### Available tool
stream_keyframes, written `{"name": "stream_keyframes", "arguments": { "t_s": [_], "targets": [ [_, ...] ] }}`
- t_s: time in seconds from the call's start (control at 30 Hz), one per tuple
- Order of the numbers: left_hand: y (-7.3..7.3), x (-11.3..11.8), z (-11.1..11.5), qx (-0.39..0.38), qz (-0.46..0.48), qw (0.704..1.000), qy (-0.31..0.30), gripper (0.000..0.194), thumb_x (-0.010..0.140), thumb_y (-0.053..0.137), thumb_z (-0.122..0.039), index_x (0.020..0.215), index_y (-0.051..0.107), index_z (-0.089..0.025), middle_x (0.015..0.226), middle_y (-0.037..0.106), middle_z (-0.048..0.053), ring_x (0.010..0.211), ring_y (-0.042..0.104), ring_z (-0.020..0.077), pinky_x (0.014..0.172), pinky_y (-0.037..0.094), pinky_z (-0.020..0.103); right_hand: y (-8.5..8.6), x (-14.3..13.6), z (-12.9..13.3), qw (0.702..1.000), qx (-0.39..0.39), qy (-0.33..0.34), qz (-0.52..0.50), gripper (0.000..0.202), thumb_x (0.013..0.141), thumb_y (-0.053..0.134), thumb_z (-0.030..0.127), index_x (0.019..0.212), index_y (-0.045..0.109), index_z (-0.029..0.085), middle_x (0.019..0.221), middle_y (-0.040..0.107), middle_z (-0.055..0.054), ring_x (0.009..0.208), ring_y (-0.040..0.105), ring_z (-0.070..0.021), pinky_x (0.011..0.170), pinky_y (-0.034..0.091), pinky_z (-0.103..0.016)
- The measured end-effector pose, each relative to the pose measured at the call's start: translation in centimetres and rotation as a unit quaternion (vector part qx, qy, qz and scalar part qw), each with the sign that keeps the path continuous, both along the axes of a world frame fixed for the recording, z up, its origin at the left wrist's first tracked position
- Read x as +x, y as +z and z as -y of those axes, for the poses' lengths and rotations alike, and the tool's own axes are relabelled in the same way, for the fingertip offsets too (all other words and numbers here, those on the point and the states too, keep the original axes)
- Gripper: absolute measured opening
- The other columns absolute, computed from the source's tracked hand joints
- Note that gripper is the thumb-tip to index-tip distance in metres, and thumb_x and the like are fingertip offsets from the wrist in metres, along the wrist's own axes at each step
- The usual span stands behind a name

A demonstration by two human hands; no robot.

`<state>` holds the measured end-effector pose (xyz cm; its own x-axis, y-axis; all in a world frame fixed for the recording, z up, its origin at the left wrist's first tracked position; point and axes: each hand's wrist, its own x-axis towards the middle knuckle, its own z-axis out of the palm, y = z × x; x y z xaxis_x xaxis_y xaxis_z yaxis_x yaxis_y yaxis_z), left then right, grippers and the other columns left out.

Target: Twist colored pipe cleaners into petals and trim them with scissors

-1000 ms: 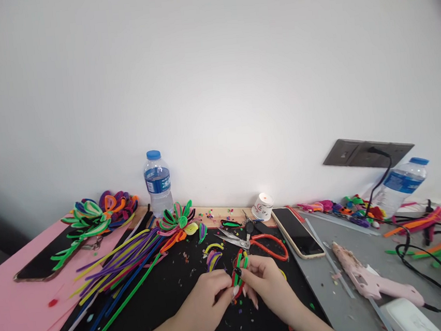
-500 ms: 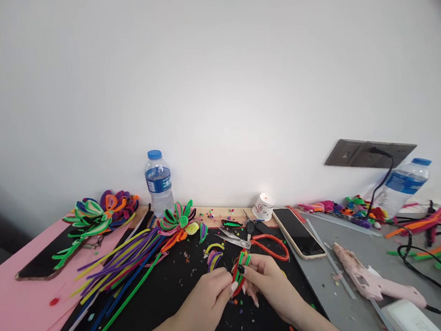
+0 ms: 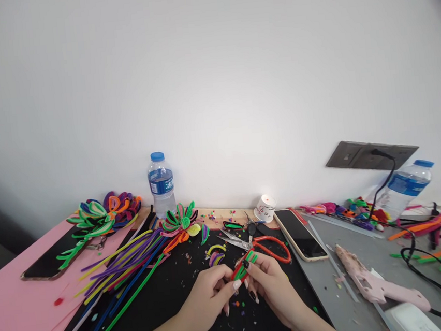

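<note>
Between my two hands is a small bundle of bent pipe cleaners (image 3: pixel 239 273), green and red. My left hand (image 3: pixel 210 302) pinches its lower left end between thumb and finger. At the upper right end, the thumb and fingers of my right hand (image 3: pixel 273 282) close on the same bundle. Just beyond the hands lie open scissors (image 3: pixel 269 248) with orange-red handles. A small purple and yellow pipe cleaner petal (image 3: pixel 216 258) rests on the black mat (image 3: pixel 160 306) to their left. Fingers partly cover the bundle.
Loose pipe cleaners (image 3: pixel 129 268) and a pipe cleaner flower (image 3: pixel 182 220) lie left, near a water bottle (image 3: pixel 162 186). A paper cup (image 3: pixel 265 208) stands at the back. Right are a phone (image 3: pixel 302 235), a pink glue gun (image 3: pixel 380 285) and its black cord (image 3: pixel 408 256).
The pipe cleaner bundle has tilted from nearly upright to slanting right. My left hand's fingers have opened out a little while the thumb stays on it. The view has shifted slightly.
</note>
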<state>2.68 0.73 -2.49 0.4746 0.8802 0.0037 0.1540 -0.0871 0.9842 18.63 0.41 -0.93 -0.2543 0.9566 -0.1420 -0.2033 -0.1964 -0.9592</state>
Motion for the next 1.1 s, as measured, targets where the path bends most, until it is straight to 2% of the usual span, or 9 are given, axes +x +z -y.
{"name": "stream_keyframes", "arguments": {
  "t_s": [0.17,0.27,0.6,0.8,0.93,1.1],
  "targets": [
    [-0.08,0.12,0.02,-0.015,0.037,0.999,0.027,0.024,0.081,0.048,-0.035,0.071,0.054,-0.014,0.051,0.047,-0.004,0.044,0.047,0.0091,0.043,0.035,0.017,-0.38,-0.03,0.11,0.998,-0.02,-0.03,-0.055,0.021,0.076,0.059,0.032,0.068,0.052,0.014,0.044,0.039,0.008,0.037,0.025,-0.0025,0.037,0.021,-0.016],
    [0.07,0.1,0.18,-0.016,0.052,0.998,0.044,0.025,0.081,0.047,-0.035,0.07,0.054,-0.014,0.05,0.049,-0.003,0.046,0.047,0.0099,0.046,0.037,0.019,-0.67,0.06,0.15,0.995,-0.028,-0.026,-0.09,0.018,0.078,0.059,0.027,0.068,0.052,0.014,0.044,0.035,0.009,0.038,0.021,-0.0022,0.038,0.016,-0.017],
    [0.55,0.35,0.05,-0.049,0.129,0.986,0.093,0.028,0.08,0.049,-0.038,0.067,0.054,-0.014,0.05,0.049,-0.003,0.047,0.045,0.0097,0.047,0.037,0.019,-0.5,-0.2,0.41,0.986,-0.073,-0.009,-0.151,0.012,0.079,0.057,0.024,0.074,0.055,0.013,0.049,0.043,0.005,0.038,0.027,-0.0024,0.038,0.017,-0.018],
    [0.15,0.11,-0.2,-0.05,0.133,0.988,0.064,0.026,0.079,0.051,-0.036,0.067,0.056,-0.013,0.051,0.048,-0.004,0.047,0.042,0.0083,0.048,0.035,0.019,-0.51,0.0,0.39,0.977,-0.099,0.016,-0.186,0.013,0.078,0.058,0.023,0.072,0.054,0.013,0.05,0.043,0.005,0.039,0.027,-0.002,0.038,0.017,-0.017],
    [0.37,0.13,-0.17,-0.07,0.129,0.987,0.067,0.028,0.079,0.051,-0.038,0.065,0.055,-0.013,0.049,0.048,-0.004,0.045,0.043,0.0085,0.047,0.036,0.019,-0.25,0.07,0.3,0.98,-0.087,0.015,-0.177,0.013,0.078,0.059,0.023,0.071,0.054,0.013,0.05,0.045,0.004,0.038,0.028,-0.0022,0.037,0.018,-0.017],
    [0.74,0.32,-0.42,-0.131,0.136,0.978,0.088,0.03,0.076,0.054,-0.039,0.065,0.057,-0.012,0.048,0.053,-0.001,0.047,0.049,0.0104,0.045,0.038,0.019,-0.32,0.14,0.08,0.985,-0.081,-0.001,-0.151,0.012,0.078,0.06,0.023,0.074,0.054,0.014,0.049,0.046,0.005,0.036,0.03,-0.0021,0.037,0.02,-0.016]
  ]
}}
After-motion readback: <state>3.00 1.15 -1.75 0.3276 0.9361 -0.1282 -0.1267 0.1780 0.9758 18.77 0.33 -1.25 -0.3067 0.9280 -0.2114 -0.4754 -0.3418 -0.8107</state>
